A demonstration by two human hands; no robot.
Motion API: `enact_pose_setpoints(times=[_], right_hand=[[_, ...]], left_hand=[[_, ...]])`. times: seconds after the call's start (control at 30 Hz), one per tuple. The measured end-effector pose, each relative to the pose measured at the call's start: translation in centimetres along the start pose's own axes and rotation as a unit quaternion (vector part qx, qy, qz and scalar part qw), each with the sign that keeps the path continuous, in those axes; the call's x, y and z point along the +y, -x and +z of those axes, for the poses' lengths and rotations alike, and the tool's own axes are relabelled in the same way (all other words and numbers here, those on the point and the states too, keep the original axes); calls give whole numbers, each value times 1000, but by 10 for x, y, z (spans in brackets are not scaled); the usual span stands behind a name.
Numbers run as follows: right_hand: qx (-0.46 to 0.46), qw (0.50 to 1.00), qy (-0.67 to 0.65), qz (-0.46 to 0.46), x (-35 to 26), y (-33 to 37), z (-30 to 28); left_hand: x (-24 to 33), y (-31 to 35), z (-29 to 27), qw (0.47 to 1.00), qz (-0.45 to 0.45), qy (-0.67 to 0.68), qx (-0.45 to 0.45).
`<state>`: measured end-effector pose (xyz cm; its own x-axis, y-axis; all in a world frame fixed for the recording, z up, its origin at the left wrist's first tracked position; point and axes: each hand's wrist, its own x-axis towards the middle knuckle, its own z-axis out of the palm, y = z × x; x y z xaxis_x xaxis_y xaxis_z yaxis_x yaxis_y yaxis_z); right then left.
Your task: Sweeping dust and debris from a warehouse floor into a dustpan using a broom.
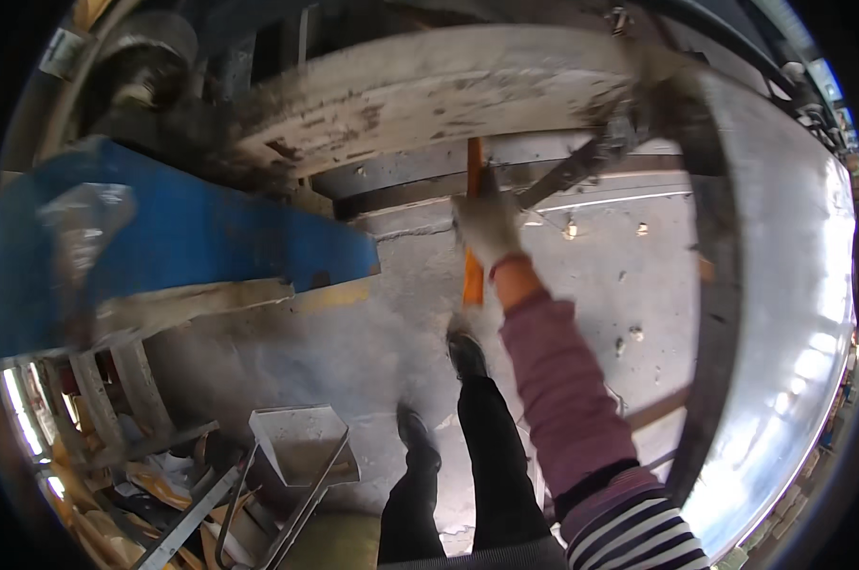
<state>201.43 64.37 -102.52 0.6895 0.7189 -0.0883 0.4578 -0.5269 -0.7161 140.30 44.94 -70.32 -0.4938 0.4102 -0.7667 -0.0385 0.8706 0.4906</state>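
- Pale-gloved right hand (pixel 487 228), blurred, is closed around an orange stick (pixel 473 281).
- That stick shows above and below the glove, over the grey floor (pixel 581 285), its upper part meeting the edge of a scuffed, pale beam (pixel 429 104).
- Mauve sleeve (pixel 562 380) covers the forearm, with black-and-white stripes farther up.
- Blue panel (pixel 249 233) stands left of the hand, apart from it.
- Dark shoes (pixel 466 354) are below the stick.
- Grey metal scoop (pixel 301 442) sits lower left.
- Shiny metal surface (pixel 790 285) curves along the right.
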Motion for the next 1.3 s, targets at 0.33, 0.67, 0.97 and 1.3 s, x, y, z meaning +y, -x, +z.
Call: enact_pose_setpoints(times=[0.33, 0.67, 0.97, 1.3], right_hand=[[-167, 961, 172, -141, 15, -177, 120], [-259, 929, 251, -86, 27, -41, 38], [-268, 950, 146, 66, -16, 124, -81], [-267, 931, 186, -166, 51, -114, 127]], left_hand=[[-55, -48, 52, 999, 3, 45, -12], [-27, -115, 67, 994, 30, -23, -106], [-76, -172, 18, 945, 178, -272, -31], [-103, -217, 35, 985, 139, 10, 103]])
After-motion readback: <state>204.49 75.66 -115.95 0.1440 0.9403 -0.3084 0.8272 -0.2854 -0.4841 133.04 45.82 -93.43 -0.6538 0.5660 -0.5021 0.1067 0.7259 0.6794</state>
